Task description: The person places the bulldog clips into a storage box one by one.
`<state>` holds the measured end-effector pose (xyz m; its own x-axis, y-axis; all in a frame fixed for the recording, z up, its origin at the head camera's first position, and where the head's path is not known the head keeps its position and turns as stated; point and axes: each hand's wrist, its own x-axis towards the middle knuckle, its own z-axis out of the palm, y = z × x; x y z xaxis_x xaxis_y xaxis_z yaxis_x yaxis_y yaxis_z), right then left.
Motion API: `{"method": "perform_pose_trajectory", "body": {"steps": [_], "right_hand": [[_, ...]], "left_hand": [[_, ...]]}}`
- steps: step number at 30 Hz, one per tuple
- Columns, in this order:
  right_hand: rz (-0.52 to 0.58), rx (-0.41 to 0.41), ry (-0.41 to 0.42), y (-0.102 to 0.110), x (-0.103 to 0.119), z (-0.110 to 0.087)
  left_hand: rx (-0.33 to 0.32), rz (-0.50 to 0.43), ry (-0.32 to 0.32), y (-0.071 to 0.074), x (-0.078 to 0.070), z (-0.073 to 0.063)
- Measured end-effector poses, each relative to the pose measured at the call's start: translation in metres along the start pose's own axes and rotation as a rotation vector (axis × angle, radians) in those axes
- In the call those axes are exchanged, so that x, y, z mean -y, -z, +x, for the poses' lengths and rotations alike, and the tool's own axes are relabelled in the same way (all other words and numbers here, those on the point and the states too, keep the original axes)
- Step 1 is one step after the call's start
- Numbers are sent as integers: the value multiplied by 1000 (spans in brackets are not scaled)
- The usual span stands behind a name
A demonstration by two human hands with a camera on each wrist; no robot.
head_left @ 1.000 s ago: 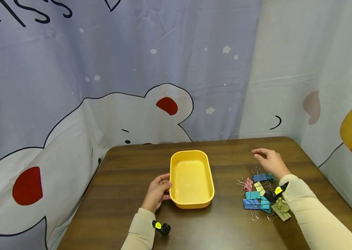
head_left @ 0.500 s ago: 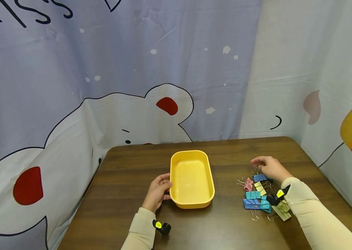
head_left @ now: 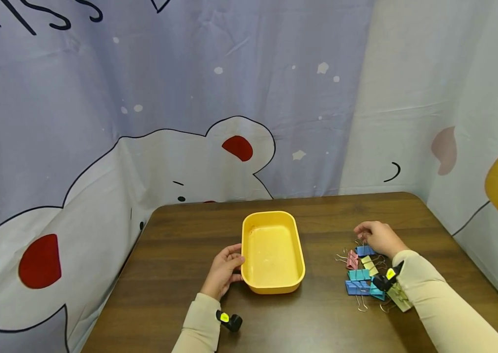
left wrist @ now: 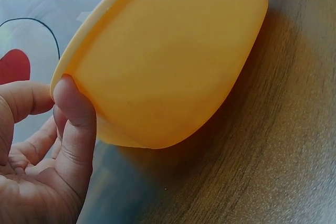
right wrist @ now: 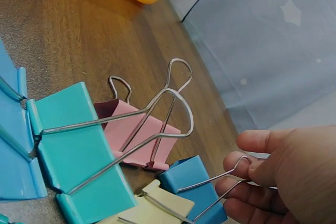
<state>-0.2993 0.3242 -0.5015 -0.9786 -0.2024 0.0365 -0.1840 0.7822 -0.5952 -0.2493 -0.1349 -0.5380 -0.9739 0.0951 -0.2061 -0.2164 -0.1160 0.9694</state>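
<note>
My left hand (head_left: 222,269) pinches the rim of a yellow plastic tray (left wrist: 173,61) at its left side, thumb against the outer wall just under the lip. To the right, my right hand (head_left: 383,239) reaches over the far end of a pile of binder clips. Its thumb and fingers pinch the wire handle of a blue binder clip (right wrist: 197,190). Close by lie a pink binder clip (right wrist: 137,137), a pale yellow binder clip (right wrist: 165,205) and a teal binder clip (right wrist: 86,153), their wire handles sticking out.
Nearer the front of the pile are a larger blue binder clip (head_left: 357,288) and an olive-green binder clip (head_left: 401,298), partly behind the right wrist camera (head_left: 383,282). Everything rests on a brown wooden table (head_left: 178,274). A printed curtain (head_left: 178,98) hangs behind its far edge.
My right hand has come down and toward me onto the blue binder clip's handle, and that clip has shifted slightly left. My left hand and the tray stay put.
</note>
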Motion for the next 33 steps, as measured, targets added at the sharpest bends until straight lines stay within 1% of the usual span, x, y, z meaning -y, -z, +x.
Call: {"method": "perform_pose_trajectory", "body": {"steps": [7, 13, 17, 23, 30, 33], "right_hand": [[-12, -33, 7, 0, 0, 1], [-26, -72, 19, 5, 5, 5], [-6, -84, 27, 11, 13, 9], [19, -81, 31, 16, 27, 17], [14, -80, 82, 14, 46, 32], [29, -74, 79, 12, 55, 37]], "left_hand": [[4, 11, 0, -1, -1, 0], [13, -3, -4, -1, -1, 1], [13, -2, -4, 0, 0, 1], [15, 2, -6, 0, -1, 0], [11, 4, -5, 0, -2, -1], [11, 1, -4, -1, -1, -1]]}}
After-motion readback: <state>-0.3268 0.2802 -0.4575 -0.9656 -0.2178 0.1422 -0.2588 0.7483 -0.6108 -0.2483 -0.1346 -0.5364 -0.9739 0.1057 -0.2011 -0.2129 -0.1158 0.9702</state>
